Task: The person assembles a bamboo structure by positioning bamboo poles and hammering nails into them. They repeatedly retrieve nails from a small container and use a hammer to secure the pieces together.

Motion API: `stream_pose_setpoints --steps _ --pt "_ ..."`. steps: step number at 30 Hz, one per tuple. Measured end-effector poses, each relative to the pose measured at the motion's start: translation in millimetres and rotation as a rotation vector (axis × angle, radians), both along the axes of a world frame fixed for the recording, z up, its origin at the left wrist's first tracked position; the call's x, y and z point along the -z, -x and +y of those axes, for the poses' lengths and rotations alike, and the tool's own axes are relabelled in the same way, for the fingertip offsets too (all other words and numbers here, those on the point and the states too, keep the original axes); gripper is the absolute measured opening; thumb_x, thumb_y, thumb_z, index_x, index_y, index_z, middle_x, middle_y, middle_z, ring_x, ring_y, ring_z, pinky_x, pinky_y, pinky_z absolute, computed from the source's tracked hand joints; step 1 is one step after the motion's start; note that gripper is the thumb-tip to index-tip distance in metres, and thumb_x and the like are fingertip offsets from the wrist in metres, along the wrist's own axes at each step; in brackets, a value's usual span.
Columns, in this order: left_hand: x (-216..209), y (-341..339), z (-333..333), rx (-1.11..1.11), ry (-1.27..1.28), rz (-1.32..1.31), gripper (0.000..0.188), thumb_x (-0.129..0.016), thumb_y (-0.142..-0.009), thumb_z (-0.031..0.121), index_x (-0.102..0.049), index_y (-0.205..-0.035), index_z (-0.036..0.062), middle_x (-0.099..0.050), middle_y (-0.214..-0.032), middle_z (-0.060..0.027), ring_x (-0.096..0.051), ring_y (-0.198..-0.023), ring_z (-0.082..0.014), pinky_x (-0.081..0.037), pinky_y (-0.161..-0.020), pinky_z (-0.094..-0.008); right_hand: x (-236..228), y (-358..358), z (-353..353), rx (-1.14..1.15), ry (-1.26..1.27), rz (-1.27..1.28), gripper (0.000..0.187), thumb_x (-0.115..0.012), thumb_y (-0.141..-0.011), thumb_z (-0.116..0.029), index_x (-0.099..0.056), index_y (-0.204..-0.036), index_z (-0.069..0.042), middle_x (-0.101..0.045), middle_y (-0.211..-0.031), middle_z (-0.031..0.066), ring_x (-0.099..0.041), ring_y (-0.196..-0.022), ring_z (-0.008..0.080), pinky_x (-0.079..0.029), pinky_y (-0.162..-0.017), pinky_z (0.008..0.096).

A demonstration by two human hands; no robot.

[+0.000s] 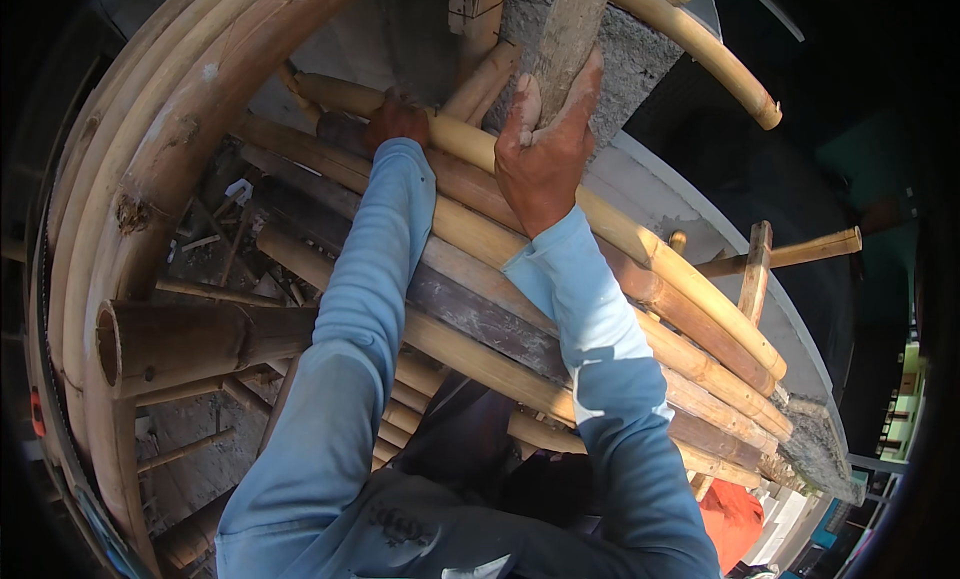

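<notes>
My right hand [545, 154] grips the lower end of a rough, grey-dusted wooden plank [571, 39], thumb on one edge and fingers along the other. The plank stands up toward the top of the view, in front of a rough grey concrete face [640, 64]. To its left, my left hand [398, 122] is closed over a yellow bamboo pole [455, 139]; its fingertips are partly hidden. Beneath both sleeved forearms lies a row of bamboo poles [480, 234] side by side, running from upper left to lower right. One darker, dusty pole [485, 319] lies among them.
Thick upright bamboo poles [165, 169] curve along the left. A cut, hollow bamboo end [108, 344] juts out at lower left. Scraps and sticks [225, 244] lie far below, between the poles. A wooden post [756, 269] and a bamboo piece [800, 251] stick out at right.
</notes>
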State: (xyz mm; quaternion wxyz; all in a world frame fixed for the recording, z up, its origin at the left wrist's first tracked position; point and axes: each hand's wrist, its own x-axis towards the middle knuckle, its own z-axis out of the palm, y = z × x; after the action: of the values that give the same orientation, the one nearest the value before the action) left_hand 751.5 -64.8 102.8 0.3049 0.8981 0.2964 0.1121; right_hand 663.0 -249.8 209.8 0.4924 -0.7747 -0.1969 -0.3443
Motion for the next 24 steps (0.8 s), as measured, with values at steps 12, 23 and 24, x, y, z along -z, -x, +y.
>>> stream_pose_setpoints --steps 12,23,24 --pt "0.7 -1.9 -2.2 -0.003 -0.05 0.023 0.038 -0.055 -0.095 0.036 -0.061 -0.131 0.0268 -0.069 -0.126 -0.0117 -0.063 -0.119 -0.0332 -0.05 -0.102 -0.0436 12.1 -19.1 -5.0 0.003 -0.116 0.02 0.062 -0.062 -0.091 -0.006 -0.036 -0.145 0.012 -0.064 -0.097 0.0414 -0.068 -0.086 0.0512 -0.056 -0.077 0.0509" --pt "10.5 -7.9 4.1 -0.034 -0.121 0.046 0.043 -0.06 -0.089 0.032 -0.065 -0.127 0.0139 -0.069 -0.125 -0.0141 -0.064 -0.119 -0.0313 -0.05 -0.102 -0.0449 -22.1 -8.1 -6.3 0.076 -0.118 -0.058 0.062 -0.062 -0.086 -0.006 -0.039 -0.14 0.014 -0.065 -0.089 0.0395 -0.068 -0.084 0.0516 -0.055 -0.077 0.0552" --pt "5.5 -12.9 -5.7 -0.051 -0.174 0.125 0.042 -0.06 -0.089 0.033 -0.066 -0.125 0.0138 -0.069 -0.124 -0.0149 -0.064 -0.118 -0.0319 -0.051 -0.101 -0.0451 -14.6 -10.1 -6.0 0.131 -0.232 -0.161 0.066 -0.062 -0.085 -0.004 -0.034 -0.141 0.016 -0.066 -0.087 0.0377 -0.068 -0.082 0.0507 -0.055 -0.074 0.0557"
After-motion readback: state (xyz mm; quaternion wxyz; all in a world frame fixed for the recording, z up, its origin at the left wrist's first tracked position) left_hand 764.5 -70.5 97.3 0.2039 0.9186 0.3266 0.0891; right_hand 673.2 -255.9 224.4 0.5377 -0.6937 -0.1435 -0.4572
